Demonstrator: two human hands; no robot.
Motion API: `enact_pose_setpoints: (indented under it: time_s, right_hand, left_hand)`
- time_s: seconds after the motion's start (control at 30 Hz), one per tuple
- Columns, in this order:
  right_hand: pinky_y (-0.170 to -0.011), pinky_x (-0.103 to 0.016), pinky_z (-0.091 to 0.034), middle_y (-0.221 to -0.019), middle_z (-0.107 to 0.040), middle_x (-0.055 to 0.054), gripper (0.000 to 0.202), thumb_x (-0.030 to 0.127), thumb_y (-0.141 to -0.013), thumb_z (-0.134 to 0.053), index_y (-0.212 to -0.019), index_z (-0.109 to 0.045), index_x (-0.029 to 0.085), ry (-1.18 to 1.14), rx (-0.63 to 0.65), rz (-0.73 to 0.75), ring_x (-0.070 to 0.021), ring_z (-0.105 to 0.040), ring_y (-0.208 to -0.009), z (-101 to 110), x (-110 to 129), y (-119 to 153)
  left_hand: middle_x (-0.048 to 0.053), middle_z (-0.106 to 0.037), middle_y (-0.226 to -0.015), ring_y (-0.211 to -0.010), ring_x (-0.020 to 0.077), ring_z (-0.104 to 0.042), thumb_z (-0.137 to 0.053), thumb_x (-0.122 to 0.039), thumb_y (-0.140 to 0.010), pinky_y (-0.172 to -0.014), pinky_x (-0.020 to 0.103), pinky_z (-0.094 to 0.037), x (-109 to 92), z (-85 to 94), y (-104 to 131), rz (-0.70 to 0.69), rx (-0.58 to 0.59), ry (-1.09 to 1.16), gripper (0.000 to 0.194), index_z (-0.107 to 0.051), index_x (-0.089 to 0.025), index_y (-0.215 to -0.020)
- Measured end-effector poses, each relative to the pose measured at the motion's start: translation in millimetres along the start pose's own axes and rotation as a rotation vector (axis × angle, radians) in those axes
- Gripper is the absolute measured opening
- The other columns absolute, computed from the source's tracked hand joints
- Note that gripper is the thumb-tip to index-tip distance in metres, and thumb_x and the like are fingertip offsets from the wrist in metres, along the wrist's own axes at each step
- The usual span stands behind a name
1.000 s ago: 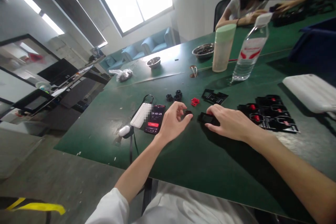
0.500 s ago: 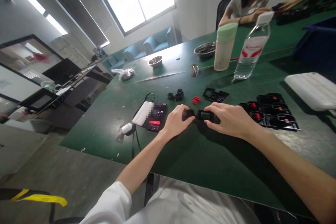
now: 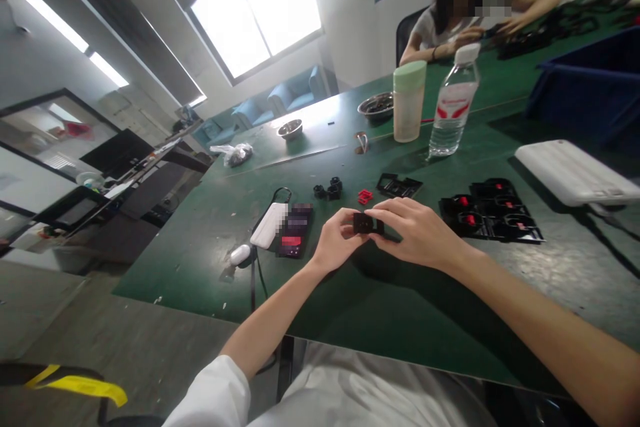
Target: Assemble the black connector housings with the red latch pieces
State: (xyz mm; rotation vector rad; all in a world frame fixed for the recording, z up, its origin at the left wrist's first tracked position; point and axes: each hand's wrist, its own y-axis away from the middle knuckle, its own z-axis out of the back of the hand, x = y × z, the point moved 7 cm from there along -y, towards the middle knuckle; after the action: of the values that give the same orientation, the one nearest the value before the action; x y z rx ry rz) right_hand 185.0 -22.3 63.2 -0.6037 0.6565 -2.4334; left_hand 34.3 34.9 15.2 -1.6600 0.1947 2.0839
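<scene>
My left hand (image 3: 336, 241) pinches a small dark block-like plastic part (image 3: 361, 223) above the green table. Against its right side, my right hand (image 3: 417, 230) grips a black plastic frame (image 3: 379, 227), mostly covered by the fingers. The two pieces meet or overlap; whether they are joined I cannot tell. Just beyond my hands lie small red plastic pieces (image 3: 365, 197), a cluster of black ring-like parts (image 3: 329, 188) and flat black plastic pieces (image 3: 399, 185). To the right, several black parts with red inserts (image 3: 493, 210) lie in a group.
Left of my hands are a phone (image 3: 295, 232), a white power bank (image 3: 269, 225) and an earbud case (image 3: 241, 254). Farther back stand a green-lidded cup (image 3: 409, 103), a water bottle (image 3: 454, 103), metal bowls (image 3: 290, 129) and a blue bin (image 3: 585, 83). A person (image 3: 450, 33) sits across.
My hands have come together, bringing the dark part and the black frame, held apart before, up against each other. The view has shifted slightly.
</scene>
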Motion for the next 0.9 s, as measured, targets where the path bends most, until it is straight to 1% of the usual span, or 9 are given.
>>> enact_pose_setpoints:
  time_s: [0.17, 0.33, 0.43, 0.57, 0.67, 0.77, 0.83, 0.9]
  right_hand:
    - [-0.096, -0.045, -0.057, -0.119, -0.074, -0.014, 0.033, 0.032, -0.099, -0.055, -0.126, -0.071, 0.021, -0.039, -0.024, 0.009, -0.0306, -0.069, -0.109, -0.8, 1.3, -0.2]
    - [-0.095, -0.046, -0.059, -0.116, -0.074, -0.013, 0.033, 0.031, -0.098, -0.057, -0.126, -0.071, 0.020, -0.045, -0.039, 0.035, -0.0302, -0.070, -0.105, -1.7, 0.0, 0.7]
    - [-0.093, -0.045, -0.060, -0.114, -0.074, -0.013, 0.031, 0.029, -0.097, -0.059, -0.123, -0.071, 0.019, -0.035, -0.086, 0.085, -0.0294, -0.070, -0.102, -1.2, 1.5, 1.6]
    - [-0.087, -0.040, -0.060, -0.110, -0.074, -0.012, 0.029, 0.026, -0.097, -0.061, -0.123, -0.070, 0.019, -0.045, -0.138, 0.122, -0.0266, -0.071, -0.098, -0.7, 2.9, 2.6]
    - [-0.085, -0.039, -0.060, -0.110, -0.073, -0.011, 0.029, 0.026, -0.097, -0.061, -0.125, -0.069, 0.019, -0.059, -0.140, 0.117, -0.0259, -0.071, -0.097, -1.3, 2.9, 2.4]
    - [-0.086, -0.039, -0.060, -0.111, -0.073, -0.012, 0.029, 0.026, -0.097, -0.061, -0.124, -0.068, 0.019, -0.055, -0.121, 0.102, -0.0269, -0.071, -0.099, -2.9, 1.7, 2.0]
    - [-0.086, -0.040, -0.060, -0.112, -0.072, -0.012, 0.030, 0.026, -0.095, -0.062, -0.124, -0.068, 0.019, -0.061, -0.103, 0.087, -0.0273, -0.070, -0.100, -4.6, -0.2, 2.1]
    - [-0.087, -0.040, -0.061, -0.113, -0.072, -0.012, 0.032, 0.025, -0.093, -0.063, -0.125, -0.067, 0.020, -0.078, -0.089, 0.082, -0.0273, -0.070, -0.101, -6.6, -1.6, 2.6]
  left_hand:
    - [0.005, -0.074, -0.108, -0.097, 0.0181, -0.073, -0.083, -0.015, -0.077, -0.091, 0.032, -0.061, 0.0, -1.6, -0.1, 0.024, 0.020, 0.038, 0.038, -0.065, -0.016, -0.111]
    - [0.004, -0.073, -0.101, -0.092, 0.0170, -0.071, -0.083, -0.018, -0.076, -0.085, 0.029, -0.059, -2.2, -1.1, 0.5, 0.016, 0.047, 0.068, 0.037, -0.068, -0.016, -0.110]
    - [0.004, -0.073, -0.101, -0.092, 0.0173, -0.071, -0.084, -0.020, -0.076, -0.085, 0.029, -0.058, -2.3, -0.7, 1.2, 0.021, 0.059, 0.057, 0.038, -0.069, -0.015, -0.110]
    - [0.005, -0.073, -0.102, -0.092, 0.0173, -0.070, -0.085, -0.021, -0.075, -0.086, 0.029, -0.057, -0.2, 0.0, 0.8, 0.045, 0.067, 0.061, 0.040, -0.069, -0.015, -0.112]
    - [0.005, -0.073, -0.103, -0.092, 0.0165, -0.070, -0.084, -0.019, -0.075, -0.087, 0.028, -0.056, -1.0, 0.6, 0.6, 0.046, 0.081, 0.081, 0.044, -0.068, -0.015, -0.116]
    - [0.006, -0.072, -0.108, -0.098, 0.0174, -0.069, -0.086, -0.018, -0.074, -0.090, 0.028, -0.056, -5.3, 0.7, 1.1, 0.040, 0.098, 0.146, 0.052, -0.067, -0.017, -0.123]
    - [0.007, -0.072, -0.109, -0.099, 0.0185, -0.069, -0.087, -0.025, -0.076, -0.088, 0.028, -0.057, -5.9, -1.1, 1.6, 0.078, 0.118, 0.215, 0.054, -0.067, -0.017, -0.126]
    - [0.007, -0.072, -0.106, -0.094, 0.0186, -0.070, -0.083, -0.038, -0.082, -0.081, 0.028, -0.059, -3.5, -2.5, 1.7, 0.144, 0.110, 0.286, 0.049, -0.069, -0.016, -0.123]
